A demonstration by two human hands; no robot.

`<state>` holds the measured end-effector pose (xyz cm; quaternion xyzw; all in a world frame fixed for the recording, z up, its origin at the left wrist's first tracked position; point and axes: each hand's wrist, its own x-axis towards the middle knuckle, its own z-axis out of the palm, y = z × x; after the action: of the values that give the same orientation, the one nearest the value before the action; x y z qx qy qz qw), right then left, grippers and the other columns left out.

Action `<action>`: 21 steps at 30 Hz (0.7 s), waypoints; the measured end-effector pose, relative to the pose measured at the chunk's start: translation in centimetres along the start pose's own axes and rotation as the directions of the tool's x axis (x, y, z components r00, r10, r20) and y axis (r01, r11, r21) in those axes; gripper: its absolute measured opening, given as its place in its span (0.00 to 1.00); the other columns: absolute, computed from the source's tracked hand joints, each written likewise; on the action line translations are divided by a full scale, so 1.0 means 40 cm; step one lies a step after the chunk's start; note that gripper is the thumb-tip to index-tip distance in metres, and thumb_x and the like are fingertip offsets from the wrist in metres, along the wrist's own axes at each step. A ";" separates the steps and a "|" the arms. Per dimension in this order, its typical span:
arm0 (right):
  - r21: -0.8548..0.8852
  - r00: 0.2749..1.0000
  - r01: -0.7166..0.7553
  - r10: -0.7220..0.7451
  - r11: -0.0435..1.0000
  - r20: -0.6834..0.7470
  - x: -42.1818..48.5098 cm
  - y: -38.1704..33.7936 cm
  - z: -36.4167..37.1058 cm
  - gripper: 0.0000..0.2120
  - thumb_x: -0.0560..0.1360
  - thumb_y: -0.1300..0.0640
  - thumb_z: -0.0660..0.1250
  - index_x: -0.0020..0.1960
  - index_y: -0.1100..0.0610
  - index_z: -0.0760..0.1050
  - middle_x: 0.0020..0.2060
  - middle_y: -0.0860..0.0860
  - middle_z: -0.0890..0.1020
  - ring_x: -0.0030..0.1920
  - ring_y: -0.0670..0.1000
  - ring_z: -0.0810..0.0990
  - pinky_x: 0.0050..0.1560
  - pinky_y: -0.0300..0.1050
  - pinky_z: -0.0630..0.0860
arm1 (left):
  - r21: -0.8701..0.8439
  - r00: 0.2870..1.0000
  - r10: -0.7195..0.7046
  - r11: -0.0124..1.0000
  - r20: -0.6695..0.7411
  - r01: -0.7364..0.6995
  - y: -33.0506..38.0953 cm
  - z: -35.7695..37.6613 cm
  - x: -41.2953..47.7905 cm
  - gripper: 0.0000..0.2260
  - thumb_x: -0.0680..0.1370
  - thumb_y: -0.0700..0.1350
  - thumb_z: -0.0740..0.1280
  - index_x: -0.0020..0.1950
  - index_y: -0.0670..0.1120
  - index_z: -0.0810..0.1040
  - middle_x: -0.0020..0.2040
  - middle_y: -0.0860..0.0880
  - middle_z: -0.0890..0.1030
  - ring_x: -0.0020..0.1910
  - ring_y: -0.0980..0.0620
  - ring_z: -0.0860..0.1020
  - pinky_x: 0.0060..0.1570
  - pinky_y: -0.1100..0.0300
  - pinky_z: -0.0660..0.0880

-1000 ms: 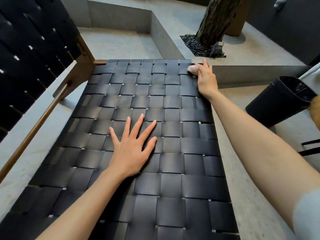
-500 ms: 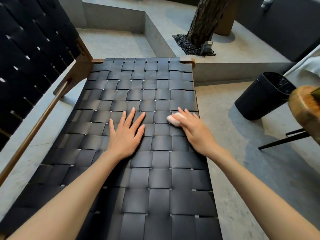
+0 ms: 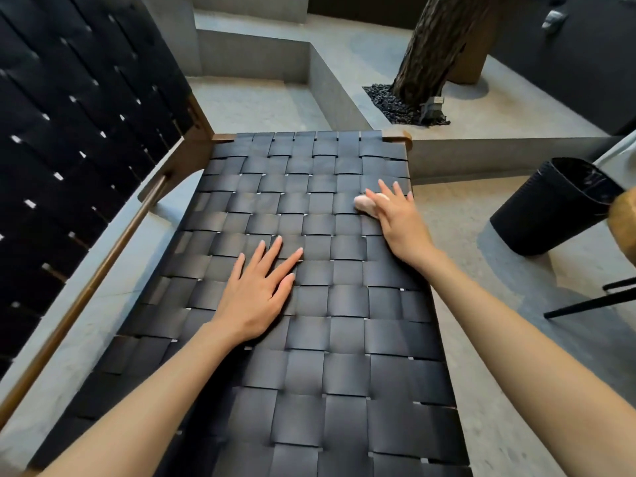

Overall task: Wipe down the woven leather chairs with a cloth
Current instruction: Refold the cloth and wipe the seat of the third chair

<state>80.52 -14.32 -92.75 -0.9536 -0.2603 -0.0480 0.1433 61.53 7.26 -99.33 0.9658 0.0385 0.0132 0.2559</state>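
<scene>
The black woven leather seat (image 3: 309,339) of a wooden-framed chair fills the middle of the view. Its woven backrest (image 3: 69,139) rises at the left. My left hand (image 3: 256,290) rests flat on the middle of the seat, fingers straight and spread. My right hand (image 3: 395,218) presses a small pale pink cloth (image 3: 365,203) onto the seat near its right edge, toward the far end. The fingers lie straight over the cloth, and only a wad of it shows past the thumb side.
A black ribbed bin (image 3: 554,204) stands on the concrete floor to the right. Part of a wooden stool (image 3: 624,218) with dark legs shows at the right edge. A tree trunk (image 3: 437,46) in dark gravel and a low concrete ledge (image 3: 499,156) lie beyond the seat.
My right hand slid the cloth from the seat's far right corner toward me to mid-seat, then back out toward the far right edge. My left hand stayed flat on the seat.
</scene>
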 end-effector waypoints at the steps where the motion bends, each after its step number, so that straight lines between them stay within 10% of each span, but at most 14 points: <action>1: -0.010 0.999 -0.028 0.028 1.000 -0.025 0.047 0.004 0.005 0.20 0.82 0.62 0.53 0.74 0.53 0.66 0.76 0.56 0.59 0.77 0.62 0.53 0.74 0.56 0.47 | -0.002 1.000 0.002 1.000 -0.007 -0.002 -0.014 -0.004 0.003 0.26 0.75 0.64 0.36 0.74 0.69 0.47 0.79 0.59 0.45 0.78 0.55 0.42 0.75 0.54 0.40; 9: -0.104 0.988 -0.124 0.113 0.987 -0.104 0.292 -0.081 0.089 0.20 0.84 0.59 0.48 0.75 0.55 0.62 0.77 0.58 0.57 0.77 0.61 0.51 0.75 0.57 0.46 | 0.010 0.987 -0.138 0.990 -0.087 0.139 -0.116 -0.037 0.014 0.22 0.82 0.59 0.45 0.77 0.63 0.50 0.79 0.56 0.46 0.78 0.55 0.42 0.75 0.53 0.39; 21: -0.027 0.975 0.210 -0.207 0.977 0.077 0.350 -0.341 0.280 0.25 0.81 0.67 0.52 0.77 0.58 0.57 0.77 0.59 0.54 0.77 0.60 0.53 0.75 0.51 0.48 | -0.039 0.933 -0.328 0.945 -0.149 0.326 -0.198 -0.049 -0.012 0.26 0.83 0.58 0.44 0.80 0.52 0.44 0.79 0.53 0.40 0.77 0.57 0.38 0.74 0.59 0.36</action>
<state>85.80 7.03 -97.73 -0.9245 -0.3632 -0.0321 0.1110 60.41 15.02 -101.57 0.9403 0.2181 0.0451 0.2575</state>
